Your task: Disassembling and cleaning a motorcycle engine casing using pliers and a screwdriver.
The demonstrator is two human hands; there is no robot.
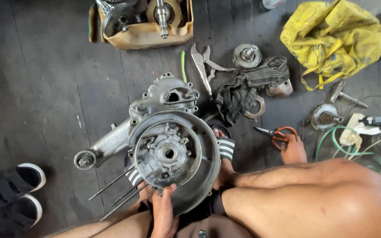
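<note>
Grey cast aluminium fills the middle of the view: an engine casing (164, 136) stands on the dark wooden floor (45, 88) between the seated person's feet, its round open face turned up toward the camera and a long arm running out to the lower left, where it ends in a small round boss. Inside the round face sits a metal plate (167, 153) with a hole at its centre. Three thin steel studs (115, 194) stick out from under the casing toward the lower left. The left hand (163, 213) rests against the near rim of the casing, thumb and fingers closed on its edge. The right hand (293, 149) lies well apart to the right, reaching across the bare right leg; its fingers curl onto the orange handles of a pair of pliers (275, 133) lying on the floor, though whether they have actually closed around them cannot be told. Black sandals with white stripes (225, 148) show beside and beneath the casing. Behind the casing lie locking pliers (201, 66), a dark rag (248, 88) draped over some parts, and a small round geared part (246, 55). A cardboard box (148, 31) of gears and shafts stands at the top, a crumpled yellow bag (331, 37) at the upper right, and green wire with a white plug strip (358, 132) at the right edge. A pair of black shoes (9, 189) sits at the lower left.
</note>
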